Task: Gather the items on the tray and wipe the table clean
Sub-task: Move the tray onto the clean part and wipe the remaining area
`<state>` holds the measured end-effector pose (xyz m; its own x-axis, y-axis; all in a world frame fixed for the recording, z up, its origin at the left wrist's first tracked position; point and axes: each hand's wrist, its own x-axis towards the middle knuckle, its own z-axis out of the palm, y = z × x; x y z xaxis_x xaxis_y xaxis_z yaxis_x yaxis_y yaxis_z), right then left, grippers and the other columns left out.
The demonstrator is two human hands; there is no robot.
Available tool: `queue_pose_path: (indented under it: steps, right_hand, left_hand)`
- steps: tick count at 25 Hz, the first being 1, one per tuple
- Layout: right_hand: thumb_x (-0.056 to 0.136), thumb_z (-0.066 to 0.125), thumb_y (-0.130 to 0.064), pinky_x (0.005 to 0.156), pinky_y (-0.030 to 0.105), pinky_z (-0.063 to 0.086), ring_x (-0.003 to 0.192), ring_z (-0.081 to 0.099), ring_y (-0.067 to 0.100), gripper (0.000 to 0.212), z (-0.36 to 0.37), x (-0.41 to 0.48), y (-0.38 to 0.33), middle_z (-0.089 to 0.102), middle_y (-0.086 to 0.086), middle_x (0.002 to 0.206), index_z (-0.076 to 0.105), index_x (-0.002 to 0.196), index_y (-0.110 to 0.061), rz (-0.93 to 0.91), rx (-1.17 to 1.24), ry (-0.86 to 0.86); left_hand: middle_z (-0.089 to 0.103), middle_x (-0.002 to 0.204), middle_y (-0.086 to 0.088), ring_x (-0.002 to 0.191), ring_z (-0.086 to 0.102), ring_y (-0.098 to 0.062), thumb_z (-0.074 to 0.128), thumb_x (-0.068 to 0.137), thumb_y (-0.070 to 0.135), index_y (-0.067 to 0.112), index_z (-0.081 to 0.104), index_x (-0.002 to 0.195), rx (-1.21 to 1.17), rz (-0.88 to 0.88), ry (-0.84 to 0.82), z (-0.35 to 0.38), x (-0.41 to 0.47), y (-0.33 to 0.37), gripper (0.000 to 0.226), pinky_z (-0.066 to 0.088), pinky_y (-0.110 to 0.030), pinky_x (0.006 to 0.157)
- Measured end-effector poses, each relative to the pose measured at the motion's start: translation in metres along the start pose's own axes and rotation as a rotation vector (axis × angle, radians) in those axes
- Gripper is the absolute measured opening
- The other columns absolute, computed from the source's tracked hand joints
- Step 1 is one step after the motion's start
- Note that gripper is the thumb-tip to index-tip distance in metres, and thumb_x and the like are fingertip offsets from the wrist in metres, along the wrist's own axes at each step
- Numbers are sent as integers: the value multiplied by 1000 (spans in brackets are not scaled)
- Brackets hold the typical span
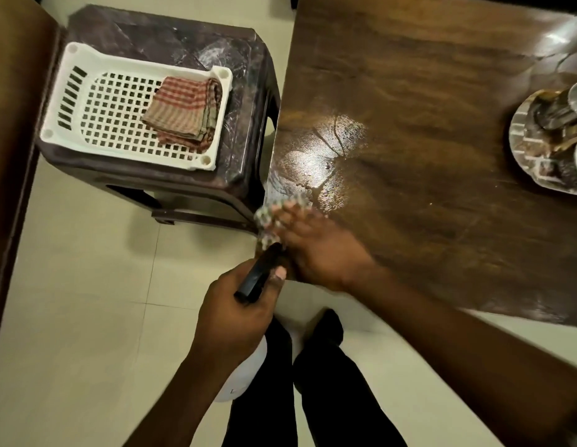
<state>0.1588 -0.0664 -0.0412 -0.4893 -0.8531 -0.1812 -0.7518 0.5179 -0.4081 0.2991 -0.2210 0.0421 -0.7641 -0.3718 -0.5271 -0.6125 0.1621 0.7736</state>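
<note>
My right hand (316,250) presses a blurred checked cloth (274,217) onto the near left corner of the brown wooden table (425,124). A wet, shiny patch (325,156) lies just beyond the cloth. My left hand (238,314) grips a spray bottle by its black nozzle head (259,275), with the white body (245,375) hanging below the hand. At the table's right edge a steel tray (525,156) holds steel cups, partly cut off by the frame.
A dark plastic stool (171,37) stands left of the table. On it is a white perforated basket (71,101) with a folded red checked cloth (184,112). My legs in black trousers (329,382) stand on the pale tiled floor. A wooden panel runs along the left.
</note>
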Motion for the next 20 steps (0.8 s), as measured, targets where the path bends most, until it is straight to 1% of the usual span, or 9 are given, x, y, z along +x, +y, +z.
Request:
queue_pose_path:
  steps: [2, 3, 6, 7, 9, 11, 13, 16, 20]
  right_hand:
    - [110, 43, -29, 135, 48, 6, 167, 5, 26, 65, -30, 31, 34, 11, 0, 180, 21, 171, -32, 315, 66, 68]
    - [110, 44, -27, 135, 51, 7, 167, 3, 25, 66, -42, 45, 44, 8, -1, 181, 19, 170, -33, 430, 89, 113]
    - [110, 43, -28, 135, 53, 12, 167, 3, 26, 65, -38, 64, 30, 9, 0, 181, 20, 170, -34, 497, 117, 132]
    - [109, 42, -29, 135, 54, 13, 167, 3, 27, 65, -27, 58, 16, 10, 0, 181, 21, 170, -34, 418, 113, 91]
    - [106, 45, -30, 133, 55, 21, 167, 13, 29, 61, -3, 30, -16, 25, 4, 178, 35, 166, -27, 91, 77, -25]
    - [104, 54, -26, 128, 56, 31, 162, 30, 33, 52, 16, 0, -27, 46, 10, 166, 52, 155, -18, -265, 40, -116]
    - [106, 56, -27, 130, 53, 28, 162, 30, 31, 52, 12, -5, -11, 44, 10, 168, 49, 157, -18, -346, -21, -118]
    - [110, 38, -34, 136, 46, 9, 167, 10, 24, 62, -15, 31, 18, 16, 4, 180, 24, 170, -28, -46, -63, -35]
    - [111, 42, -29, 133, 43, -1, 168, 2, 23, 64, -33, 56, 28, 7, -2, 181, 19, 170, -35, 386, 87, 102]
  left_hand:
    - [70, 67, 5, 60, 65, -17, 70, 92, 58, 30, 78, 101, 5, -7, 22, -4, 4, 1, 31, 60, -53, 68]
    - [71, 71, 0, 63, 67, -22, 70, 92, 60, 31, 76, 99, 12, -13, 35, -6, 6, 0, 30, 62, -57, 70]
    - [74, 80, -5, 73, 72, -26, 71, 90, 59, 49, 73, 93, -23, -10, 30, -11, 10, 2, 10, 63, -62, 69]
    - [75, 80, -5, 71, 71, -23, 70, 91, 57, 51, 74, 94, -32, 4, 18, -12, 11, 3, 8, 62, -62, 68]
    - [74, 74, 2, 61, 65, -12, 72, 97, 47, 43, 77, 100, -40, 37, 11, -15, 11, 3, 7, 61, -58, 64]
    - [76, 75, 11, 59, 65, -4, 74, 100, 37, 42, 78, 104, -41, 55, 31, -17, 12, 4, 8, 58, -44, 61]
    - [78, 78, 11, 60, 66, -3, 74, 99, 36, 44, 76, 105, -41, 65, 31, -17, 10, 2, 11, 57, -40, 62]
    - [78, 80, 5, 61, 64, -8, 72, 95, 46, 47, 75, 103, -45, 66, 31, -16, 6, -1, 9, 59, -49, 66]
    - [77, 85, 3, 68, 70, -19, 70, 91, 60, 57, 72, 94, -56, 41, 53, -12, -3, -2, 4, 62, -54, 71]
